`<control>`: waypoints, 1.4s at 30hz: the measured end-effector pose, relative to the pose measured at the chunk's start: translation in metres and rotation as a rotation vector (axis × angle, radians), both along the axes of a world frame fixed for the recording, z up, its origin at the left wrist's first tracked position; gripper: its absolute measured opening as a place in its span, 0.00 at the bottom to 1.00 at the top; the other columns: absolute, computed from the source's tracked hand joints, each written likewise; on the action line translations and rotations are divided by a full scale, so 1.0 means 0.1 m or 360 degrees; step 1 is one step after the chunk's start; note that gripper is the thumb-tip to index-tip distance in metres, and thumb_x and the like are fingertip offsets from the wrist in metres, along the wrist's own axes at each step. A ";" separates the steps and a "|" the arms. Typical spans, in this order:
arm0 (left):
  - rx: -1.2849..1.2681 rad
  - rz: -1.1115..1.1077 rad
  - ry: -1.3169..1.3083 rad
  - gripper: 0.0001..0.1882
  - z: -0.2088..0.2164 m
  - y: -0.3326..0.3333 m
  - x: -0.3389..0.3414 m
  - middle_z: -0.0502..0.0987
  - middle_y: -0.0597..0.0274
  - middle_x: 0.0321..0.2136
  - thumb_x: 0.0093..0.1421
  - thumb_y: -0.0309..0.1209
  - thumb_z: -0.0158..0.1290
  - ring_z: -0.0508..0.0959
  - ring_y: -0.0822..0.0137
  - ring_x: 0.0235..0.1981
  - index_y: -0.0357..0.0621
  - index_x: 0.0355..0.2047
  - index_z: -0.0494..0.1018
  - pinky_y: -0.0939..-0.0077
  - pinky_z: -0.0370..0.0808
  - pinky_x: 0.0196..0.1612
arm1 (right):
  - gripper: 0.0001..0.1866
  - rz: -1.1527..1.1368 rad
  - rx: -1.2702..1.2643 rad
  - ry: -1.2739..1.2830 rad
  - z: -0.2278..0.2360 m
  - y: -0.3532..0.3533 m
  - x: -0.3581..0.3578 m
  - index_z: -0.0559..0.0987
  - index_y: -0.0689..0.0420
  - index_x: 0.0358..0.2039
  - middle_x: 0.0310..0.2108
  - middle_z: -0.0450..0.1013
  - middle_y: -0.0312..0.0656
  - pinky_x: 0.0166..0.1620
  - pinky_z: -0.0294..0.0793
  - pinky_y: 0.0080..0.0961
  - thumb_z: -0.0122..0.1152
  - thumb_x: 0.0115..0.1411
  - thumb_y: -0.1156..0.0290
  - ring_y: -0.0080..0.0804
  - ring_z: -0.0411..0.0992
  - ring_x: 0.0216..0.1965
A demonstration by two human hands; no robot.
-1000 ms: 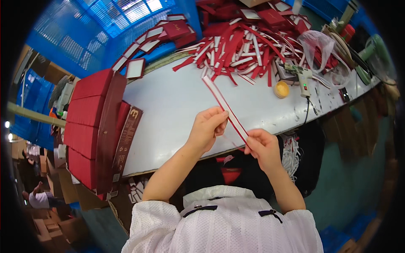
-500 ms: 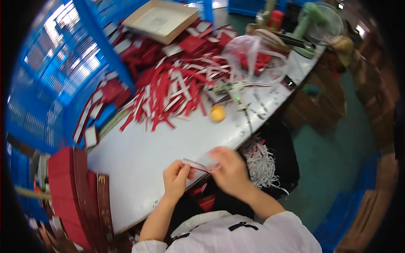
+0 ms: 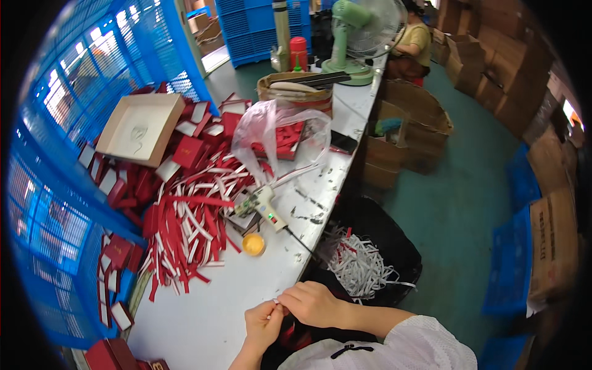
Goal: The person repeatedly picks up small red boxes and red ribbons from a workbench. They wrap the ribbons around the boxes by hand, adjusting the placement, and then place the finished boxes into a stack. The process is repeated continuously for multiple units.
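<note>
Head view; strip point(image 3: 275, 301) between fingertips point(image 3: 285, 298)

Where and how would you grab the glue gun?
Probably the glue gun is best taken by its pale handle, from the right, table-edge side. The handle slants toward that edge, its cord trailing from the end; the front points left toward the strip pile, and the yellow tub sits close on the left.

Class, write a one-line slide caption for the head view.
A person's left hand and right hand meet by a white table heaped with red and white strips.
</note>
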State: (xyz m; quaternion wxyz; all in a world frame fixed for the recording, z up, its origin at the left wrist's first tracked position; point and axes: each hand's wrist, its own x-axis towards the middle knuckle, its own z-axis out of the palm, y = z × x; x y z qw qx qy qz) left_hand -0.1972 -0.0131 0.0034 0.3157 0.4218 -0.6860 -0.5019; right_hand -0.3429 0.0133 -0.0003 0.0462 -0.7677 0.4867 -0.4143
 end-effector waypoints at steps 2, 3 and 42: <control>-0.0208 -0.0131 -0.0122 0.06 -0.07 -0.04 -0.09 0.69 0.63 0.10 0.47 0.21 0.44 0.65 0.78 0.12 0.35 0.16 0.69 0.85 0.62 0.17 | 0.05 -0.0046 -0.0039 0.0119 0.01 0.05 -0.10 0.68 0.59 0.21 0.19 0.64 0.36 0.22 0.63 0.21 0.50 0.40 0.72 0.29 0.64 0.20; -0.0313 -0.0198 -0.0183 0.06 -0.07 -0.06 -0.15 0.68 0.63 0.09 0.46 0.21 0.45 0.64 0.79 0.11 0.35 0.16 0.69 0.84 0.61 0.15 | 0.06 -0.0080 -0.0016 0.0166 0.00 0.09 -0.15 0.69 0.59 0.21 0.19 0.65 0.36 0.21 0.62 0.20 0.51 0.39 0.73 0.28 0.64 0.19; 0.0339 -0.0463 0.0734 0.12 0.48 0.80 -0.10 0.69 0.50 0.33 0.55 0.28 0.41 0.72 0.59 0.32 0.34 0.39 0.62 0.64 0.70 0.38 | 0.17 -0.0472 -0.0408 -0.0231 0.27 1.20 -0.22 0.69 0.62 0.30 0.25 0.66 0.42 0.30 0.64 0.27 0.56 0.41 0.65 0.34 0.66 0.28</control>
